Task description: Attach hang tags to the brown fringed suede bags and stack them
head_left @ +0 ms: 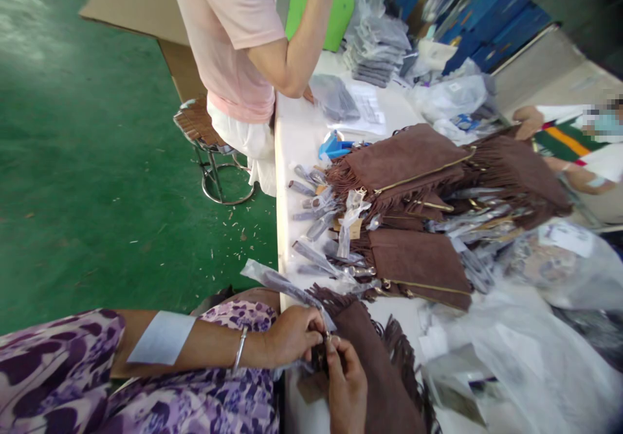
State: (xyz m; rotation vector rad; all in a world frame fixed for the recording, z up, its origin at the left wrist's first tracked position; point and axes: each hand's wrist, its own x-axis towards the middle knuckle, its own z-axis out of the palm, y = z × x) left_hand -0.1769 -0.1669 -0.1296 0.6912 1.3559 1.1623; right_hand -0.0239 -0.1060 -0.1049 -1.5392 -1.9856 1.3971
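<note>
Purple patterned sleeve (53,362) nearest, far left. Left hand (293,337) and right hand (347,382) meet at the fingertips, both pinching a small metal fitting (328,335), mostly hidden. Brown fringed bag (379,356) on desk (291,122), just right; crumpled clear plastic (525,349) farther right.

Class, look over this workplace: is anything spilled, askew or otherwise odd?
Yes: small whitish scraps lie scattered across the green floor near the round metal-legged stool and white table, probably dropped waste.
</note>
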